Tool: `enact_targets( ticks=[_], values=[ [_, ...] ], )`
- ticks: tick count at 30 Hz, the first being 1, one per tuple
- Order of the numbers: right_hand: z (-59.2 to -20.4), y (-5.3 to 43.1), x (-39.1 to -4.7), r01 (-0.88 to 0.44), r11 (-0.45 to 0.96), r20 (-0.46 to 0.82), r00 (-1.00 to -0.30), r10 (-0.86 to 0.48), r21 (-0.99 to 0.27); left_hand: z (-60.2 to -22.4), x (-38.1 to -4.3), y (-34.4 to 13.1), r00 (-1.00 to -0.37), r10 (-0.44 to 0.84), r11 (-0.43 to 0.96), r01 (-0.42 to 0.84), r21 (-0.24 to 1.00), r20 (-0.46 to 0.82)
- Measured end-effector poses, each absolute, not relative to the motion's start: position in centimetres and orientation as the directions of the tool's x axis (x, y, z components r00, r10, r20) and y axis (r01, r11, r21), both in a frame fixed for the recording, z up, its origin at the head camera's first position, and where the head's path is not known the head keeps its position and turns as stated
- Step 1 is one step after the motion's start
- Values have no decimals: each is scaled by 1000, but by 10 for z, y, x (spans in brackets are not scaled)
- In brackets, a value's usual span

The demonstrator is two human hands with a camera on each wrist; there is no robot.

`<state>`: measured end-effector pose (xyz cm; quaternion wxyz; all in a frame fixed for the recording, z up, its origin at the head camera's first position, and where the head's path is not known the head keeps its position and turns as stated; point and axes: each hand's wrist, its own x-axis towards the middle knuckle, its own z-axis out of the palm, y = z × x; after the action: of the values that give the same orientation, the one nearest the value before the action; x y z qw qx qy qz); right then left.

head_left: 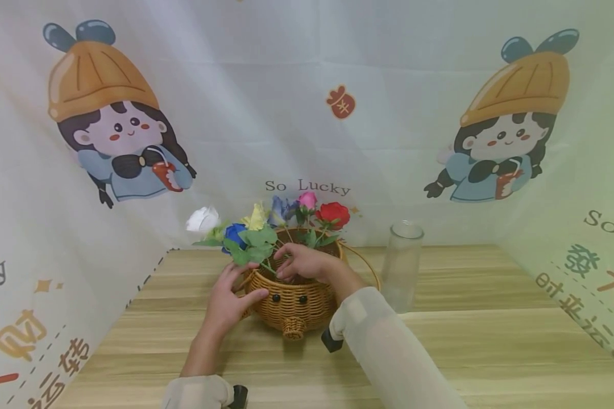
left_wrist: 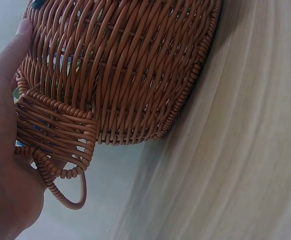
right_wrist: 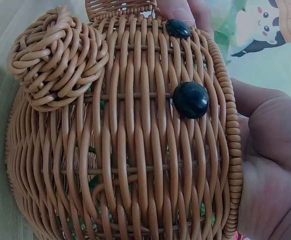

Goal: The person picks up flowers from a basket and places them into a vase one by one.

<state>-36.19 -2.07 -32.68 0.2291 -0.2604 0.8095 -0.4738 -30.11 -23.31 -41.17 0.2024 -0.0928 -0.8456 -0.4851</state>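
Note:
A pig-faced wicker basket (head_left: 293, 307) with black button eyes and a woven snout stands on the table, holding several artificial flowers. My left hand (head_left: 227, 298) grips its left side, thumb on the front near the rim; the left wrist view shows the palm by a woven ear (left_wrist: 55, 130). Over the opening, my right hand (head_left: 307, 264) has curled fingers at a green stem (head_left: 268, 269), which it seems to pinch; the fingertips are partly hidden. Leaning left are a blue rose (head_left: 234, 237) and a white rose (head_left: 203, 220). A red rose (head_left: 334, 215) leans right.
A clear glass vase (head_left: 403, 267) stands upright right of the basket. The basket's thin handle (head_left: 365, 258) hangs out to the right. Behind the wooden table (head_left: 465, 341) hangs a printed cloth (head_left: 389, 142). A pink rose (head_left: 307, 200) and a yellow flower (head_left: 256, 217) rise at the back.

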Motion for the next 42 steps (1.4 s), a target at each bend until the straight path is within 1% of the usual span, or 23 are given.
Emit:
enact_targets(
  ticks=[6,14,20,29,35,42],
  values=[
    [-327,-22,-361,-251,449,-96,-779,-619,-858,-413,-301,-234,-893,-28,511,374,774,450],
    [-329,-23,-361,-253,442,-60,-811,-582,-861,-414,-303,-236,-884,10,442,422,791,467],
    [-330,-23,-359,-292,438,-2,-830,-557,-850,-416,-302,-236,-889,1,466,406,786,458],
    [-327,-19,-358,-258,318,54,-846,-531,-912,-415,-301,-238,-893,-5,460,397,795,449],
    [-326,-16,-356,-227,261,84,-882,-464,-938,-415,-300,-239,-896,-3,469,391,792,444],
    [-320,-9,-352,-224,182,141,-913,-382,-957,-415,-303,-237,-898,5,455,394,799,441]
  ],
)
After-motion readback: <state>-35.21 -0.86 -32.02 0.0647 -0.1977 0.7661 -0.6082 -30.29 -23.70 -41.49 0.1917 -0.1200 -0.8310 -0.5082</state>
